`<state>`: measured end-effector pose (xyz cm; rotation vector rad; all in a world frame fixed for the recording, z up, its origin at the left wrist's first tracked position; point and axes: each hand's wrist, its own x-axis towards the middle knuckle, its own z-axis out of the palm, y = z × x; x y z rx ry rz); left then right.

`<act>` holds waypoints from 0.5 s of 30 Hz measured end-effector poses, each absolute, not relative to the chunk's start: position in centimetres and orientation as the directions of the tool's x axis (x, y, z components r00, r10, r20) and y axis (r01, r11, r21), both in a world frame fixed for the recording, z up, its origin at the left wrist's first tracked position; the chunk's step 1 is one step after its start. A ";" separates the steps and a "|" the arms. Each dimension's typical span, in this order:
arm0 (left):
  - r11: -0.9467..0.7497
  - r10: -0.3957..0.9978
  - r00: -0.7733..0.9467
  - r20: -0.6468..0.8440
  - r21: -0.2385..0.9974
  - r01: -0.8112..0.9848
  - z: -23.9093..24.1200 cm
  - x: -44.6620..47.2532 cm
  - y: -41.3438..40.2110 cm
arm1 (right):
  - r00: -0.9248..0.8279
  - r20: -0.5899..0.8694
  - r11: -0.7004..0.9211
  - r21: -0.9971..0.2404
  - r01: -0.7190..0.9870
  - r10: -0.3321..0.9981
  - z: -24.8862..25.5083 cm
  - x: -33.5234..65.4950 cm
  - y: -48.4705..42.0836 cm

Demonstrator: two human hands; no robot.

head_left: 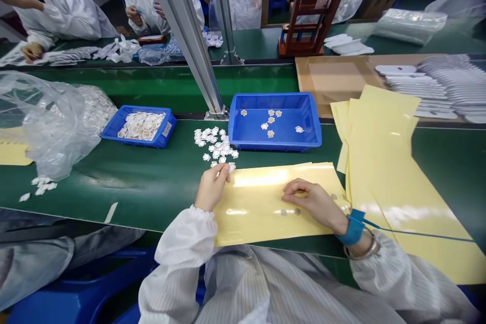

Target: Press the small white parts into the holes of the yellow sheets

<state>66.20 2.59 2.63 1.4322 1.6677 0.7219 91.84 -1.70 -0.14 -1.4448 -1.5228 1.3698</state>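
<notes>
My left hand (211, 186) is closed in a pinch at the top left corner of a yellow sheet (258, 230), with a small white round piece (232, 166) at its fingertips. Over the sheet, my right hand (313, 201) has thumb and fingers pressed together; whatever is between them is too small to make out. Two small grey round stickers (297, 211) lie on the sheet just below those fingers. Beyond my left hand is a loose pile of white round pieces (220, 149). A blue tray (275, 145) behind the sheet contains several similar pieces with tan centres.
A smaller blue bin (108, 129) full of pieces stands left, beside a clear plastic bag (56, 126). More yellow sheets (387, 162) overlap at right. A metal post (193, 35) rises behind the pile. A blue wrist strap (351, 227) trails its cord rightward. Co-workers sit across the bench.
</notes>
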 end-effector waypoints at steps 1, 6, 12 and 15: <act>0.273 0.953 0.020 -0.301 0.889 0.366 3.0 66.7 2.0 | -0.211 -0.224 -0.158 -0.944 0.290 0.951 0.3 92.0 -1.6; 0.550 0.795 0.342 -0.500 0.833 -0.061 3.0 70.0 -0.3 | -0.155 -0.132 -0.094 -0.968 0.232 0.979 1.9 91.1 -0.8; 0.593 0.755 0.417 -0.506 0.798 -0.105 2.1 71.8 -0.8 | -0.258 -0.110 -0.093 -0.993 0.075 0.960 1.3 88.7 -0.4; 0.579 0.765 0.395 -0.509 0.812 -0.076 1.8 71.8 -0.8 | -0.189 -0.156 -0.151 -0.988 0.046 0.969 0.8 88.5 -0.2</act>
